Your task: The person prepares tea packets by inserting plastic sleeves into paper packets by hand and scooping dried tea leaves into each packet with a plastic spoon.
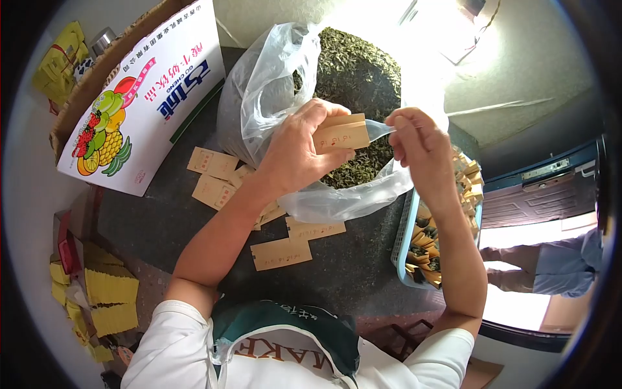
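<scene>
The person's left hand (pixel 301 139) is closed around a small brown paper packet with red print (pixel 340 134), its thumb along the near edge and its fingers over the far side. The packet is held in the air above the mouth of a large translucent plastic bag (pixel 256 91), which is filled with dried green leaves (pixel 363 81). The right hand (pixel 424 142) pinches the end of a translucent, tapering plastic scoop (pixel 377 129) between thumb and fingers, and the wide end of the scoop meets the packet's right-hand opening. Flat brown paper packets (pixel 282 253) lie overlapping on the dark tabletop (pixel 149 223), near the bag and partly beneath the left forearm. Beside the bag, on the right, stands a light-blue plastic basket (pixel 402 243) holding many upright brown packets with open tops (pixel 424 253). A white cardboard carton printed with colourful fruit (pixel 146 97) stands at the left.
</scene>
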`<state>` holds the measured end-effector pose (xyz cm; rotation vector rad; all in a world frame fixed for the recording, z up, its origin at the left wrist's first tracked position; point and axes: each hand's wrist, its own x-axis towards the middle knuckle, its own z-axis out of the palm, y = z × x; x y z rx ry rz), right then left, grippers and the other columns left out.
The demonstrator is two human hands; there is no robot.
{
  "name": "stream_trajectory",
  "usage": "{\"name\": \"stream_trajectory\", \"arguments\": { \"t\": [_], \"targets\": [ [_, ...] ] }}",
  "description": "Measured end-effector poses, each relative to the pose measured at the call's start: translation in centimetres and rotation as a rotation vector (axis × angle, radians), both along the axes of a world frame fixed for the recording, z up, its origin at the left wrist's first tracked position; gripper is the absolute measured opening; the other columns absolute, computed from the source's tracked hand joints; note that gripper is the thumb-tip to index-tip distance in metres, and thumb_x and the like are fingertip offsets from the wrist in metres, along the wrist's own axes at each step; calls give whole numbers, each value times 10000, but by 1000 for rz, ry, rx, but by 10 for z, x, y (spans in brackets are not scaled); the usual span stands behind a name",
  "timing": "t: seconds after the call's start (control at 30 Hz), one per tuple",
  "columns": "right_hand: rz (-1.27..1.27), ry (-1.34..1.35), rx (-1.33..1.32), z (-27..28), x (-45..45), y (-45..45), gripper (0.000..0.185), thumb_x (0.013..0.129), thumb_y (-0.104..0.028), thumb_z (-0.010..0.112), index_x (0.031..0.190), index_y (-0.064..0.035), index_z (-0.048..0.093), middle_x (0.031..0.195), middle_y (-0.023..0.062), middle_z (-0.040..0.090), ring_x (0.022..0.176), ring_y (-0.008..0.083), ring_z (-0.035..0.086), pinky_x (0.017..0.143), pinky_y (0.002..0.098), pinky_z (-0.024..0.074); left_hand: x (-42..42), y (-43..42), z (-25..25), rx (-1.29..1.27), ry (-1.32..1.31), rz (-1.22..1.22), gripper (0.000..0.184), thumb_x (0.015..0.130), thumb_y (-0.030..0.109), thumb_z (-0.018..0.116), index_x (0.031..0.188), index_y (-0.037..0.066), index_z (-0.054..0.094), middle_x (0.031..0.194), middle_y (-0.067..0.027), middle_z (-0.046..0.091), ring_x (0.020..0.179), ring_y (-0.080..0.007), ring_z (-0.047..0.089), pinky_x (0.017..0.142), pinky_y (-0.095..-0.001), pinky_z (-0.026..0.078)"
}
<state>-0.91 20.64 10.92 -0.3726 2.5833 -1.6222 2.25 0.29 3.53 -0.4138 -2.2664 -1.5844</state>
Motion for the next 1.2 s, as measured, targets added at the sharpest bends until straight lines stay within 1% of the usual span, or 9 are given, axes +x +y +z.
{"name": "stream_trajectory", "arguments": {
  "t": [0.1, 0.5, 0.67, 0.73, 0.8, 0.87, 0.97, 1.03, 1.2],
  "targets": [
    [196, 482, 278, -2, 6, -5, 142, 1015, -132, 545, 1050, -23, 629, 770, 6, 554, 671, 90, 490, 636, 249, 427, -4, 4, -7, -10, -2, 19, 478, 783, 115, 810, 1204, 47, 596, 1108, -71, 644, 1042, -168, 623, 928, -323, 500],
    [338, 727, 240, 14, 5, 1, 145, 932, 39, 564, 1032, 12, 666, 885, 85, 625, 757, 156, 577, 684, 288, 467, -6, 2, -6, 367, -122, -65, 478, 803, 75, 792, 1231, 34, 582, 1110, -57, 641, 1033, -117, 614, 912, -286, 522],
    [31, 469, 112, 14, -4, 12, 186, 1003, -167, 563, 1042, -26, 678, 822, 6, 620, 751, 79, 549, 666, 247, 460, -5, 0, -5, 341, -98, -30, 469, 773, 106, 797, 1193, 25, 604, 1117, -99, 647, 1005, -155, 637, 885, -312, 542],
    [-8, 351, 421, 7, -17, 9, 207, 1003, -193, 561, 1081, -40, 675, 744, 15, 628, 687, 77, 555, 624, 262, 466, -6, 0, -5, 338, -74, -40, 469, 772, 105, 798, 1192, 29, 605, 1115, -95, 650, 1007, -155, 636, 886, -311, 539],
    [-17, 382, 687, -15, -27, -10, 215, 1001, -215, 532, 1061, -56, 665, 710, 190, 645, 667, 320, 672, 656, 409, 513, -6, 1, -4, 335, -49, -55, 469, 771, 103, 799, 1192, 32, 606, 1112, -92, 652, 1009, -154, 635, 887, -311, 536],
    [98, 515, 558, -57, -47, -18, 208, 993, -180, 503, 997, -17, 633, 867, 258, 652, 826, 466, 635, 689, 474, 514, -5, -1, -3, 288, -24, -55, 504, 774, 37, 798, 1229, 41, 581, 1126, -52, 645, 1055, -113, 608, 920, -288, 516],
    [130, 495, 462, -69, -54, -36, 222, 972, -161, 522, 956, 4, 669, 843, 206, 694, 793, 342, 701, 707, 423, 548, -3, -5, 1, 289, -27, -36, 510, 768, 38, 803, 1227, 43, 583, 1129, -50, 645, 1063, -113, 605, 925, -290, 513],
    [3, -60, 147, -56, -54, -45, 245, 962, -186, 548, 975, 19, 681, 794, 139, 687, 717, 205, 687, 640, 331, 541, -6, -7, -1, 297, 0, -17, 499, 763, 75, 807, 1213, 35, 594, 1121, -69, 652, 1042, -132, 619, 908, -299, 520],
    [-18, -131, -44, -27, -54, -22, 246, 969, -249, 590, 1042, -28, 673, 791, 23, 618, 660, 98, 583, 579, 251, 500, -7, -10, -2, 315, -10, 29, 484, 761, 102, 809, 1193, 28, 605, 1114, -91, 660, 1027, -155, 636, 894, -308, 532]
  ]
}}
